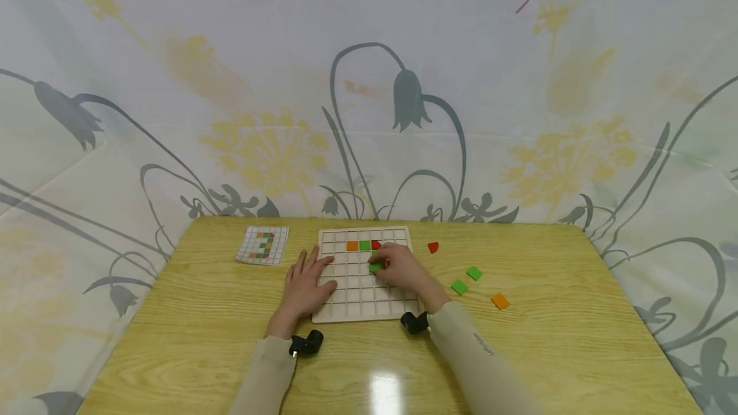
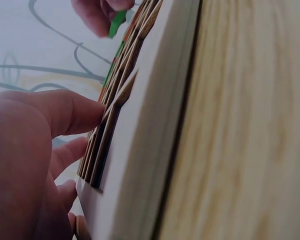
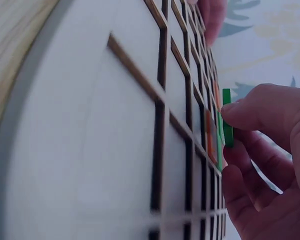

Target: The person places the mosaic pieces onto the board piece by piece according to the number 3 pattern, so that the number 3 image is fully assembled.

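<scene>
- Two hands at the pale grid board (image 1: 353,288), and the right hand (image 1: 401,269) has a green tile (image 1: 375,268) pinched between thumb and fingers, just above the grid!
- Left hand (image 1: 305,285) lies spread, gripping nothing, fingertips and thumb on the board's left side.
- Up in the far rows: orange square (image 1: 352,246), green square (image 1: 365,245), red piece (image 1: 376,244), side by side.
- Out right on the table (image 1: 553,338): one red piece, two green squares, one orange.
- Over left, a patterned card (image 1: 246,252).

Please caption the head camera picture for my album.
Right hand pinches a green tile over a gridded board; left hand rests on its left edge.
</scene>
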